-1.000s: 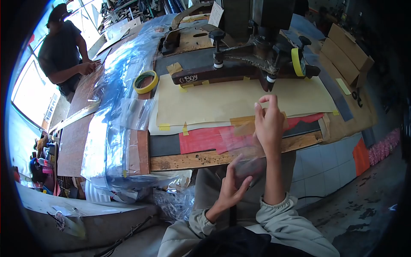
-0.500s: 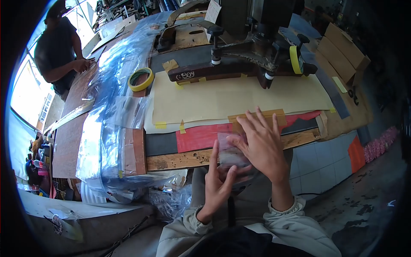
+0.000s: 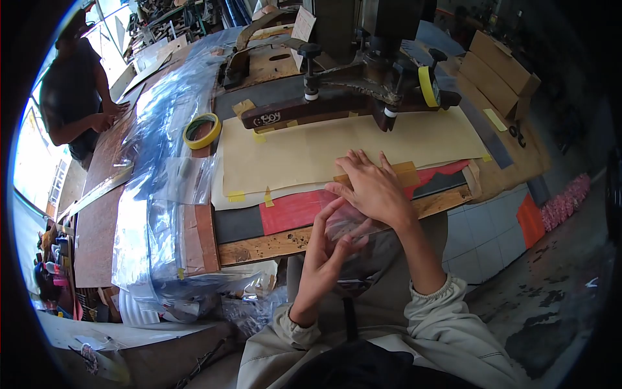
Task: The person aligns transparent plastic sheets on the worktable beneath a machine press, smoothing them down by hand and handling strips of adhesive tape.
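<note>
A clear plastic piece (image 3: 343, 223) lies over the front edge of the red sheet (image 3: 291, 212) and hangs past the wooden edge. My left hand (image 3: 322, 253) holds it from the near side, thumb and fingers around its lower left part. Fingers spread, my right hand (image 3: 376, 188) rests flat on the near edge of the cream sheet (image 3: 285, 152), beside a brown tape strip (image 3: 406, 174). What lies under the right palm is hidden. Small yellow tape pieces (image 3: 236, 196) mark the sheet's edge.
A dark press bar (image 3: 337, 107) with knobs crosses the sheet's back, a yellow tape roll (image 3: 428, 87) hanging on it. Another roll (image 3: 202, 131) sits at left by plastic film (image 3: 146, 168). A cardboard box (image 3: 495, 74) and scissors (image 3: 516, 134) are right. A co-worker (image 3: 74, 91) stands far left.
The view has shifted, with the bench sitting further left. My right hand went from curled and raised to spread flat on the sheet's edge. The plastic piece now reaches over the bench edge.
</note>
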{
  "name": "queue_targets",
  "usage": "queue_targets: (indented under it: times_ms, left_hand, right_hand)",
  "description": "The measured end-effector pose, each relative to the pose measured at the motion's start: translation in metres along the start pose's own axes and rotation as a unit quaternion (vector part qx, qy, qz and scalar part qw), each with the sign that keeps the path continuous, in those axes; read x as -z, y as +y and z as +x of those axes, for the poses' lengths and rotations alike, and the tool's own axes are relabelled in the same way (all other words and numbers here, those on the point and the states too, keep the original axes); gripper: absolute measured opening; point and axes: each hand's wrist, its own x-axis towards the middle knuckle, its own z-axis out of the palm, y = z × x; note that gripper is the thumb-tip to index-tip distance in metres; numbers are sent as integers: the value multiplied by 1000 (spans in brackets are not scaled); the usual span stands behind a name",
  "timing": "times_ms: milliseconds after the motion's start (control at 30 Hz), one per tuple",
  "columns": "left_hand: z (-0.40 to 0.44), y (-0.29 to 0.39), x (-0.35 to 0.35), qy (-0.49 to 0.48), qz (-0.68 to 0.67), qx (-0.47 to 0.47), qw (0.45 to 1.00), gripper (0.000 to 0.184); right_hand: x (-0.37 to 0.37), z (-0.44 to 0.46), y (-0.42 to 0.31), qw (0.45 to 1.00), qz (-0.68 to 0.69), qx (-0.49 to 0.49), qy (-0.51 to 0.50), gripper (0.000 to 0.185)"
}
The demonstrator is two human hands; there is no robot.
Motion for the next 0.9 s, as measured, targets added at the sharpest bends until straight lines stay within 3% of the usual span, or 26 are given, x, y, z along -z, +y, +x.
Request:
queue_targets:
  times_ms: [367, 700, 900]
  left_hand:
    - [15, 2, 0, -13, -36, -7, 999, 48]
    - [26, 3, 17, -9, -145, 51, 988, 48]
    - [29, 2, 27, -1, -216, 37, 976, 51]
  right_hand:
    - [3, 18, 5, 998, 25, -36, -49, 64]
    - [-16, 31, 14, 999, 29, -30, 12, 64]
    - [-23, 35, 16, 998, 32, -27, 36, 62]
